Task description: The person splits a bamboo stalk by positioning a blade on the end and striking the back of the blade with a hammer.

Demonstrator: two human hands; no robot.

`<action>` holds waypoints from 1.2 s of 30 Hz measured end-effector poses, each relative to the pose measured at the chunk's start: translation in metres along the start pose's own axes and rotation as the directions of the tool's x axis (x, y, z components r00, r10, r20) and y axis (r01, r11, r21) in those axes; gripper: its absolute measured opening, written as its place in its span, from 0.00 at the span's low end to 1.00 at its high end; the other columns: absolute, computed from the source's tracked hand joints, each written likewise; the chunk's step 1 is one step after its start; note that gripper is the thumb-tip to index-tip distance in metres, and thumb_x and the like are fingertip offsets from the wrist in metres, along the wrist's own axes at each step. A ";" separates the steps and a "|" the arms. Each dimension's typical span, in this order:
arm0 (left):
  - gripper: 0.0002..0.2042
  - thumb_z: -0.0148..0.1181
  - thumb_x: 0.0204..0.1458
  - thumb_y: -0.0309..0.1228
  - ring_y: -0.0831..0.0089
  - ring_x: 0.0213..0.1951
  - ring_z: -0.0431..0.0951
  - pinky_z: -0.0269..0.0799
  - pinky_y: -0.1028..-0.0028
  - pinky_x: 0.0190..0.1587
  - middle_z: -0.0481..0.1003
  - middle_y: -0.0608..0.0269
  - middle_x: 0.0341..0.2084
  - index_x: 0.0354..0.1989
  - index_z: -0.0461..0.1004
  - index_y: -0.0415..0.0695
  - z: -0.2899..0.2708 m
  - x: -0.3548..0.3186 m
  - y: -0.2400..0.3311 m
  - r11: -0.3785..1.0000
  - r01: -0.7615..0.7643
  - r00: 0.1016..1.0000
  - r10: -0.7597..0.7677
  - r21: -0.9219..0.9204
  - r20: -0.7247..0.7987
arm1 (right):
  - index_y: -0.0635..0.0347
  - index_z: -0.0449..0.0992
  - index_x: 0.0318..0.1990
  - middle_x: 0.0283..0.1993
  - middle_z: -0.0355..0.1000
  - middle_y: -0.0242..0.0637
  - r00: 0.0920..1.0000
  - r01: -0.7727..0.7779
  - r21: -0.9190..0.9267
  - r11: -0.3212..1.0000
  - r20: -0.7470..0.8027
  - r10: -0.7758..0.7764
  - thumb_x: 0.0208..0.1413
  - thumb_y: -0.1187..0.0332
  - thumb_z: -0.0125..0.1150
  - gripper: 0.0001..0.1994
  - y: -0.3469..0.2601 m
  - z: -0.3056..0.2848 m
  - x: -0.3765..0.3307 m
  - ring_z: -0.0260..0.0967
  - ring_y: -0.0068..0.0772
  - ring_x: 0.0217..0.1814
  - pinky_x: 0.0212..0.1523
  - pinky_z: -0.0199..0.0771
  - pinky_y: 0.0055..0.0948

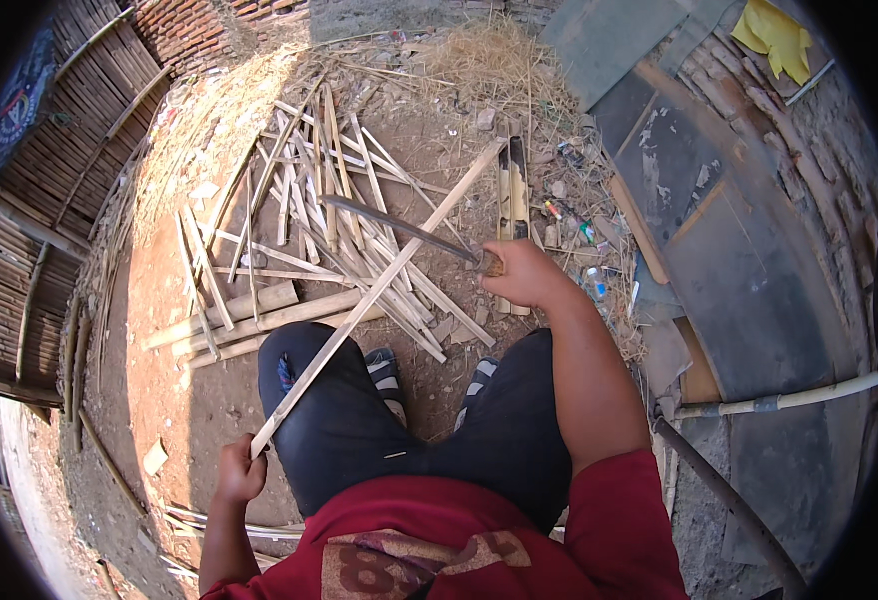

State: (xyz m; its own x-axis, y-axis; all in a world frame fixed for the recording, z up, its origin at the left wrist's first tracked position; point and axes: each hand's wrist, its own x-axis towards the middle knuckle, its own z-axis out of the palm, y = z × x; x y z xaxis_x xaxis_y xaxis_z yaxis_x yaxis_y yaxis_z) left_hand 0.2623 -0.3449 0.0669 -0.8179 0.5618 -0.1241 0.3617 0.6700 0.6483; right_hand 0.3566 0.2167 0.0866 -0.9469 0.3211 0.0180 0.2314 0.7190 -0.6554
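Observation:
My left hand, low at the left beside my knee, is closed round the near end of a long pale bamboo strip. The strip slants up across my left thigh toward the far right. In front of my right knee, my right hand grips the handle of a machete, whose dark narrow blade points left. Blade and strip cross near the middle of the view; whether they touch I cannot tell. Beyond them lies a loose pile of split bamboo strips on the dirt.
Thick bamboo poles lie left of my feet. Split bamboo halves rest beyond my right hand, near scattered litter and a plastic bottle. Dark boards lean along the right, a woven bamboo wall stands left, and straw lies at the back.

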 end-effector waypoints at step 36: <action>0.12 0.58 0.46 0.25 0.46 0.23 0.78 0.74 0.53 0.27 0.75 0.49 0.19 0.41 0.76 0.42 0.022 -0.006 -0.020 0.904 -0.096 0.953 0.204 0.416 -0.224 | 0.59 0.80 0.53 0.44 0.79 0.58 0.914 0.221 -0.019 0.975 0.352 -0.200 0.46 0.63 0.66 0.24 -0.057 0.036 0.005 0.77 0.59 0.48 0.51 0.78 0.48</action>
State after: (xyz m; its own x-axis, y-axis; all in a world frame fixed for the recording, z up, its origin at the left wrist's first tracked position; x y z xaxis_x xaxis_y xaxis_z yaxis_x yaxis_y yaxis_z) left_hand 0.2698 -0.3507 0.0378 -0.8056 0.5637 0.1823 0.5919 0.7538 0.2852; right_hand 0.3308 0.1550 0.0972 -0.9907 -0.0671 -0.1182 0.0210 0.7837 -0.6207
